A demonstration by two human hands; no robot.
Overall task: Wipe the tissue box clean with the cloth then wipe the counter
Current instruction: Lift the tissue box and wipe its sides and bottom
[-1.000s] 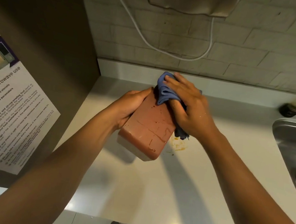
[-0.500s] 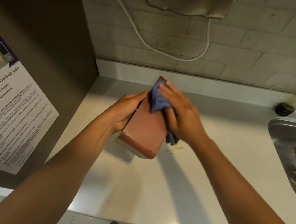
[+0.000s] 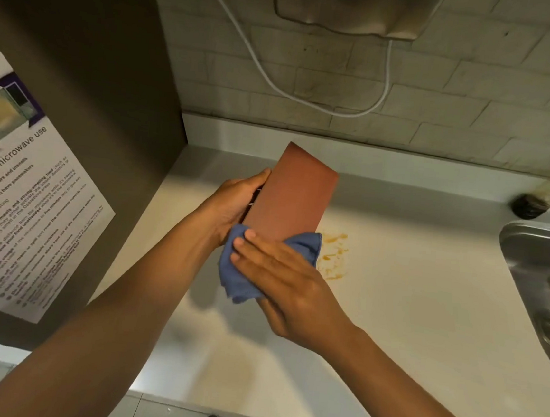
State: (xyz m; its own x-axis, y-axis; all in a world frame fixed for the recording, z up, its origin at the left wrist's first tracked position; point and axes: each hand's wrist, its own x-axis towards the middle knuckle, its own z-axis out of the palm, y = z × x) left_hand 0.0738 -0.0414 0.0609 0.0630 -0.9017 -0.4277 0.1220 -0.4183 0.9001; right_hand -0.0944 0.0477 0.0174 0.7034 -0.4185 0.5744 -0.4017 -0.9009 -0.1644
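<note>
We judge the counter (image 3: pixel 390 320) half of the job untouched: an orange stain (image 3: pixel 333 254) lies on it just past our right knuckles, unwiped. The tissue box (image 3: pixel 293 198) is held off the counter, tilted, its broad reddish face toward us and looking clean above our fingers; we cannot see its other faces, so that step is perhaps well along, not plainly finished. Our left hand (image 3: pixel 233 204) grips the box's left edge, thumb on the rim, the other fingers hidden behind. Our right hand (image 3: pixel 280 276) lies flat, fingers pressed together, pinning the blue cloth (image 3: pixel 244 272) against the box's near end.
</note>
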